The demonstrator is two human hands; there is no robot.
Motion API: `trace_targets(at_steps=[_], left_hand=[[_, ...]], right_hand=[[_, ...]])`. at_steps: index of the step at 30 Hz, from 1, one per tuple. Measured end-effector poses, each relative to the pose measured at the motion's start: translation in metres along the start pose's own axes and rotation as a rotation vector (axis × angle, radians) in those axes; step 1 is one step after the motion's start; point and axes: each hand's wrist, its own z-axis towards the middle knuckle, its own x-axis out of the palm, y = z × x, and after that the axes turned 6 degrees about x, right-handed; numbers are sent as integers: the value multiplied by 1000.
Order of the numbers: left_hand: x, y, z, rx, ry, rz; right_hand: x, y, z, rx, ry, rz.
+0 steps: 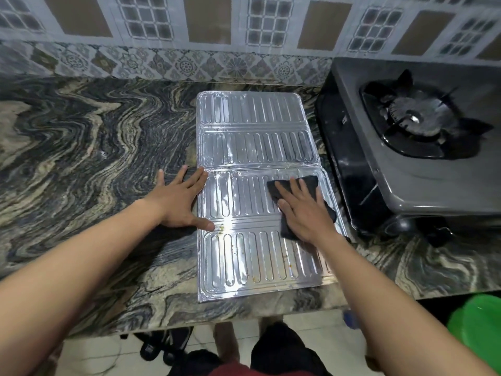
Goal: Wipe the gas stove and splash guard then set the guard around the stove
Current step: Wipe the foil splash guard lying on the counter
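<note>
From the head camera, the foil splash guard [254, 191] lies unfolded and flat on the marbled stone countertop [81, 137], just left of the single-burner gas stove [417, 147]. The right hand [306, 215] presses flat, fingers spread, on a dark cloth [295, 185] laid on the guard's third panel. The left hand [181, 199], also flat and open, rests at the guard's left edge (thumb touching the foil). Brownish spots mark the nearest panel.
</note>
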Motion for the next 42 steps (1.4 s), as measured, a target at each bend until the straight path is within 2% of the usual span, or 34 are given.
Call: trace_targets(at_steps=[8, 12, 17, 22, 29, 31, 37, 42], left_hand=[[-5, -5, 2, -15, 7, 11], [-9, -7, 2, 7, 4, 11], [3, -17, -22, 123, -126, 74], [25, -27, -50, 77, -39, 52], [27, -27, -46, 56, -7, 12], [28, -27, -46, 54, 0, -6], [28, -27, -45, 38, 11, -23], [26, -29, -46, 27, 18, -15]], right_hand=[[8, -7, -21, 233, -115, 165], [16, -5, -40, 221, -113, 104], [13, -2, -36, 231, -110, 54], [12, -2, -34, 228, -108, 36], [14, 6, -37, 239, -86, 48], [18, 22, -44, 199, -89, 35], [33, 97, -57, -136, -47, 2], [44, 109, -58, -311, -27, -61]])
